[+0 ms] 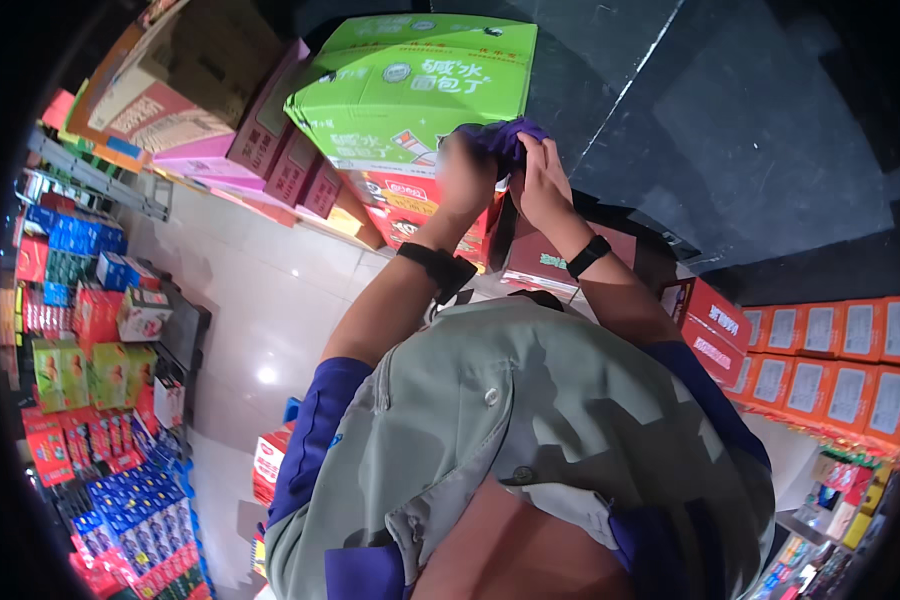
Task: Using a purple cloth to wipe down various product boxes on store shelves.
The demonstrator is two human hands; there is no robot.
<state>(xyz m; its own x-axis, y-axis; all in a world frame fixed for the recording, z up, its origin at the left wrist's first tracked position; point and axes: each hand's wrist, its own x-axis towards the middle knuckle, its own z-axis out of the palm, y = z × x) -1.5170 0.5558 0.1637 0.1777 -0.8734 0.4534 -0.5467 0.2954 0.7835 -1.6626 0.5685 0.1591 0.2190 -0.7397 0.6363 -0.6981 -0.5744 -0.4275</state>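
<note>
In front of me, a crumpled dark purple cloth (510,138) is between my two hands, at the right edge of a green cardboard box (420,95). My left hand (467,182) is closed on the cloth's left part; it is partly blurred. My right hand (544,185) has its fingers bent over the cloth's right side, pinching it. Both forearms reach forward from my chest, each with a black band at the wrist. The green box sits on top of red boxes (407,190), just beyond my left hand.
Pink and brown cartons (260,150) are stacked at the far left. A large dark panel (710,130) fills the far right. Orange boxes (820,380) stand in rows at the right. Shelves of packaged goods (95,370) line the left, across a pale tiled floor (240,330).
</note>
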